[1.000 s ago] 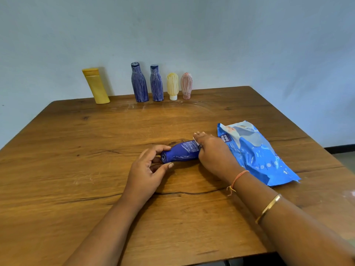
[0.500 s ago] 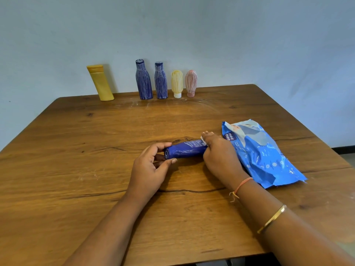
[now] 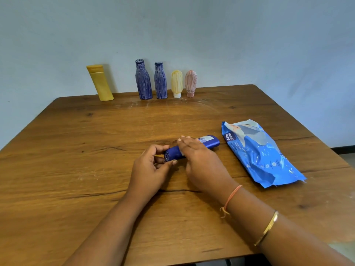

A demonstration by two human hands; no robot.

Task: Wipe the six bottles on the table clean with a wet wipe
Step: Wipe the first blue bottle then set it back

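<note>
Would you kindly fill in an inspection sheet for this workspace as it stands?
Surface: wooden table, cracked grain, pale smears.
Job's things: blue bottle lying mid-table; yellow bottle, taller dark blue bottle, shorter dark blue bottle, cream bottle and pink bottle standing along the far edge; wipe pack flat, right of the blue bottle; wipe not plainly seen.
Clutter: nothing seen.
Grippers: left hand grips the blue bottle's cap end; right hand lies across its body, fingers straight.
Cables: nothing seen.
Surroundings: plain pale wall.
</note>
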